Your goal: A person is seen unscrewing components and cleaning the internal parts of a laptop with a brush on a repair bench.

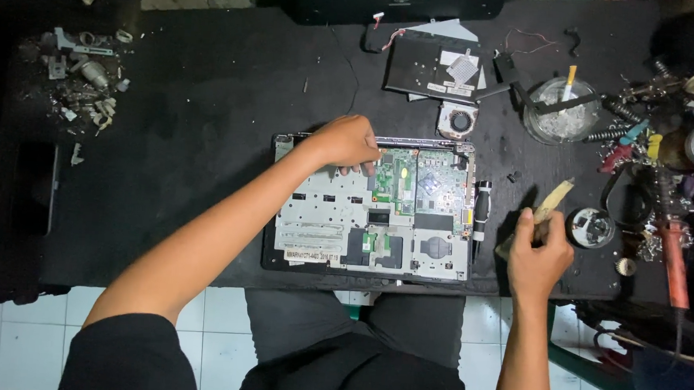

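An opened laptop chassis (322,217) lies on the black workbench (209,116), its silver frame and green circuit board (415,183) exposed. My left hand (348,142) rests on the chassis's far edge, fingers curled down onto the board's left end. My right hand (538,252) is to the right of the laptop, closed around a small brush with a pale wooden handle (554,199) that points up and right. A black screwdriver (481,210) lies along the laptop's right side, between the chassis and my right hand.
A removed dark cover panel (429,69) and a small cooling fan (456,119) lie beyond the laptop. A glass ashtray (561,111) and a round tin (589,227) sit to the right, beside a clutter of tools and a soldering iron (674,260). Scrap parts (84,78) pile at far left.
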